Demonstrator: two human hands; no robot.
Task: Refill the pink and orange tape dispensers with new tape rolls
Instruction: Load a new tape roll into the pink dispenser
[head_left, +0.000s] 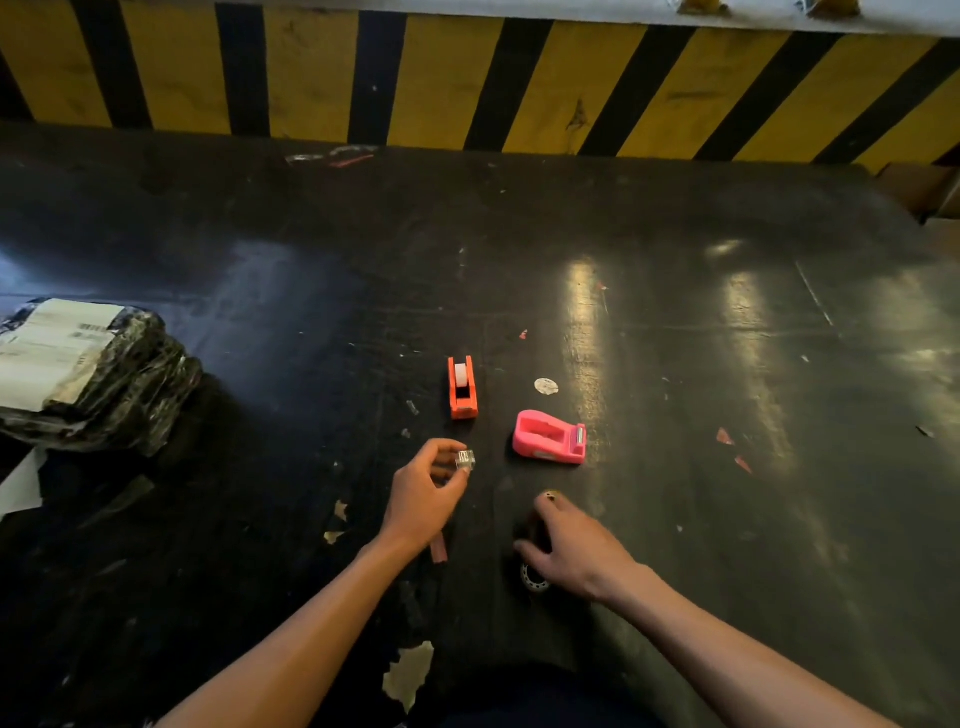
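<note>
The orange tape dispenser (462, 388) stands on the dark table (727, 364) with a white roll in it. To its right lies the pink tape dispenser (548, 437), its roll slot looking empty. My left hand (426, 493) hovers just below the orange dispenser and pinches a small clear plastic piece (465, 461) between thumb and fingertips. My right hand (571, 545) rests low on the table below the pink dispenser, fingers curled over something dark. A ring-shaped roll or core (533, 578) peeks out under its wrist side.
A black-wrapped parcel with a white label (88, 374) sits at the left edge. A small white round scrap (546, 386) lies above the pink dispenser. Red and pale scraps dot the table. A yellow-and-black striped wall (467, 78) bounds the far side.
</note>
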